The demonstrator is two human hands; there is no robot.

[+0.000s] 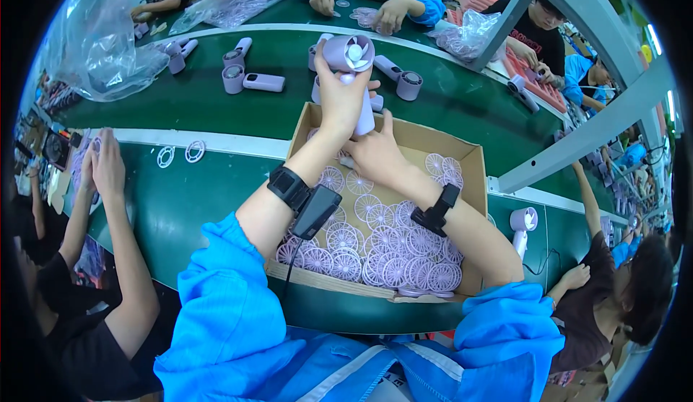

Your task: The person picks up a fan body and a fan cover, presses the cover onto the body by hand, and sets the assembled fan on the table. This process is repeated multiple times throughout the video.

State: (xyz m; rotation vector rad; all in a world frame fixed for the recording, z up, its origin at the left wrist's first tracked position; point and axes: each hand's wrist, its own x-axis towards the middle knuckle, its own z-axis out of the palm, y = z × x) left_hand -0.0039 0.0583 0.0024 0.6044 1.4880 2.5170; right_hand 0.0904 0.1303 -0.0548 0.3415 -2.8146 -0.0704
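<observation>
My left hand is wrapped round a lilac handheld fan, its round head up and its white blades showing. The fan's handle points down over the far part of a cardboard box. At the handle's lower end is my right hand, thumb on one side and a raised finger on the other; its remaining fingers are partly hidden. Many lilac round spoked grilles lie in the box beneath my forearms, piled thickest at the near side.
Several lilac fans lie on the green conveyor belt beyond the box. Two white rings are on the green table, left of it. Another fan stands at the right. A metal post slants in. Co-workers sit around.
</observation>
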